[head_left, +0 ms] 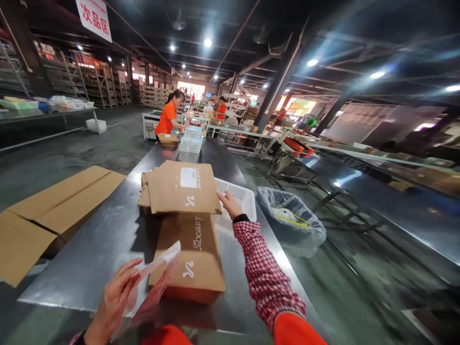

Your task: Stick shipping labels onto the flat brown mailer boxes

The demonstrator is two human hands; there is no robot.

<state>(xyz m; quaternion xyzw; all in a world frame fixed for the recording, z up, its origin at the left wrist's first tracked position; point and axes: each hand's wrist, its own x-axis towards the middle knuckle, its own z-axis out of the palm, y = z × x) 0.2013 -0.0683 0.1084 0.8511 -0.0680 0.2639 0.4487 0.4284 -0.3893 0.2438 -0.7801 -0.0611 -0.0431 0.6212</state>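
Note:
My left hand (pixel 114 294), at the lower left, pinches a thin pink-and-white sheet (pixel 158 282); whether it is paper or plastic film I cannot tell. Behind the sheet a closed brown carton (pixel 190 258) with white lettering lies on the metal table (pixel 108 244). Beyond it is a stack of flattened cardboard boxes (pixel 168 184), the top one bearing a white label (pixel 189 177). My right hand (pixel 232 205) is closed at the right edge of that top flattened box, its fingertips partly hidden. A white perforated basket (pixel 247 201) sits just behind this hand.
A bin lined with clear plastic (pixel 291 220) stands right of the table. Large open cardboard (pixel 68 201) lies at the left. White-and-blue boxes (pixel 192 141) are at the table's far end, near a co-worker in orange (pixel 167 117). A long metal bench (pixel 377 196) runs along the right.

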